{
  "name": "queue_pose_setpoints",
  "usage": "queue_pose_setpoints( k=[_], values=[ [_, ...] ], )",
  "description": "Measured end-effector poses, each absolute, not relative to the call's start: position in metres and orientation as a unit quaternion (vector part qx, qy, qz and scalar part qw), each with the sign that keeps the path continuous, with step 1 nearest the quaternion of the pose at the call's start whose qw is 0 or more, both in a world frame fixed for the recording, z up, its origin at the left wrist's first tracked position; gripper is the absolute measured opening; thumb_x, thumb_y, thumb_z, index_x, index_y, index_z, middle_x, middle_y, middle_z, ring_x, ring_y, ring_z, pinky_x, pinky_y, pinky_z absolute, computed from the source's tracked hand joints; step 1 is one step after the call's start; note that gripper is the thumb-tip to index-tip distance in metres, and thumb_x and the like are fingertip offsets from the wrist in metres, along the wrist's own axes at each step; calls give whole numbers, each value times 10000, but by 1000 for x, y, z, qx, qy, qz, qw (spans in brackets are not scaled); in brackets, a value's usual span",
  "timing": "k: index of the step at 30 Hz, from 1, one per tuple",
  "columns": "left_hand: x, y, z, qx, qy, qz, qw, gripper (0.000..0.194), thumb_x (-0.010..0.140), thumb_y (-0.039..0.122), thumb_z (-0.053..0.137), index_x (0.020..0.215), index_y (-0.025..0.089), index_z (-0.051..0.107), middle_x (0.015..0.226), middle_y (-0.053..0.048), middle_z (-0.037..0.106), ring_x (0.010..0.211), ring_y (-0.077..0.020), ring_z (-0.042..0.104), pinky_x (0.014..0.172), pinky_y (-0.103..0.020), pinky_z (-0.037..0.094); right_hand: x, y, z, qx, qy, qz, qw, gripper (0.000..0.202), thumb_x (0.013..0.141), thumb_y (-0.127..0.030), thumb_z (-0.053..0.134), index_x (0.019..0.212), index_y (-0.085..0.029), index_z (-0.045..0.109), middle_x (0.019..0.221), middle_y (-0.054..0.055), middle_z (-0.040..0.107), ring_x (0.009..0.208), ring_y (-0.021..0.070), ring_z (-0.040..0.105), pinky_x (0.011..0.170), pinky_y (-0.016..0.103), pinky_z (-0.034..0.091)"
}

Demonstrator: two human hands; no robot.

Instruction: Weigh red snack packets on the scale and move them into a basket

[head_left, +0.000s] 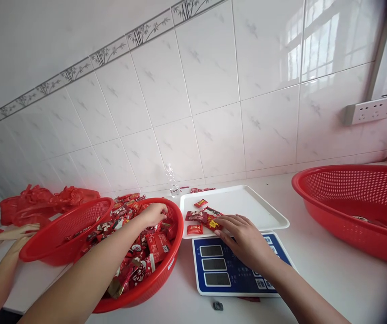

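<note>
The snack packets lie in a small bunch on the left side of the white tray, in the middle of the frame. Many more fill the red basket, left of the middle and low down.

The right hand is over the tray's near edge. Its fingers are a bit bent and a little apart, with the tips on the packet with yellow writing. I can't tell if they pinch it. The left hand is over the full basket with its fingers curled down. I can't see if they hold anything.

If the right hand leans on the tray, the scale could show too much. Its palm is over the buttons, so a bump might press one. A bit of red wrapper peeks out under the scale's bottom edge, and that could make it sit crooked. The bunch is near the tray's left edge, so a push could knock a packet off. The basket is very full, so digging could spill some.
</note>
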State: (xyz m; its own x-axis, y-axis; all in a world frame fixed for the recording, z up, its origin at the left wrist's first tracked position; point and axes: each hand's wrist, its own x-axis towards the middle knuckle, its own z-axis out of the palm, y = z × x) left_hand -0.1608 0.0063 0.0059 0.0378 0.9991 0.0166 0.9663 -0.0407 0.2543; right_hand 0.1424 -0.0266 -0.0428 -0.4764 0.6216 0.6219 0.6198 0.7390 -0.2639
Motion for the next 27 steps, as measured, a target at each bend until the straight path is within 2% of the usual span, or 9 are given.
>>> queue_pose_setpoints(
  k=[3,6,9,13,16,20,22,24,27],
  values=[
    [-161,5,22,700,702,130,36,174,781,229,489,896,197,615,840,-23,647,741,-165,583,691,-259,429,142,-24,-46,-360,-858,-3,367,294,897,-342,391,1071,-219,593,1080,63,651,1009,224,579,860,436,443],
    [-150,3,38,670,711,214,3,188,796,263,475,901,192,613,750,-5,621,618,-139,549,578,-229,404,141,-23,-48,-358,-854,-15,376,285,891,-334,401,1062,-226,601,1068,66,656,990,226,590,843,427,448],
    [-126,2,45,664,678,312,41,190,796,269,478,897,178,611,725,7,606,553,-115,513,521,-209,380,141,-22,-50,-364,-850,-28,379,278,889,-328,401,1049,-232,607,1058,69,661,992,230,591,864,449,428],
    [-87,6,38,686,619,361,123,220,824,260,438,924,167,610,811,-13,632,669,-131,559,606,-222,425,142,-20,-52,-404,-831,-36,380,271,884,-318,396,1037,-235,604,1045,70,665,997,238,591,910,503,374],
    [-64,13,24,711,598,331,162,279,849,306,421,1043,181,578,981,-42,638,861,-167,588,756,-269,447,143,-19,-52,-428,-818,-31,384,265,881,-303,388,1012,-232,608,1034,71,667,985,228,595,917,490,364],
    [-45,16,9,781,567,195,174,508,818,452,476,1235,162,470,1266,-111,517,1147,-243,474,962,-357,354,145,-17,-51,-452,-802,-32,390,279,885,-328,376,1007,-228,607,1007,66,675,965,224,597,924,494,342],
    [-40,14,6,804,560,112,166,670,780,572,467,1297,149,414,1338,-140,444,1226,-301,389,1001,-426,300,146,-16,-50,-468,-796,-29,384,285,884,-338,373,1007,-227,605,999,64,676,952,229,598,922,507,332],
    [-38,11,7,812,559,52,158,816,728,675,445,1352,160,341,1426,-139,313,1304,-342,247,1034,-478,223,147,-16,-50,-478,-792,-25,379,288,882,-343,370,1002,-230,606,993,65,677,941,233,600,916,512,330],
    [-36,13,13,808,564,26,170,888,719,745,354,1408,203,212,1494,-89,120,1356,-328,55,1064,-500,123,147,-16,-49,-481,-791,-22,378,292,882,-349,365,995,-235,608,1002,68,674,943,235,597,914,511,327]
  ],
)
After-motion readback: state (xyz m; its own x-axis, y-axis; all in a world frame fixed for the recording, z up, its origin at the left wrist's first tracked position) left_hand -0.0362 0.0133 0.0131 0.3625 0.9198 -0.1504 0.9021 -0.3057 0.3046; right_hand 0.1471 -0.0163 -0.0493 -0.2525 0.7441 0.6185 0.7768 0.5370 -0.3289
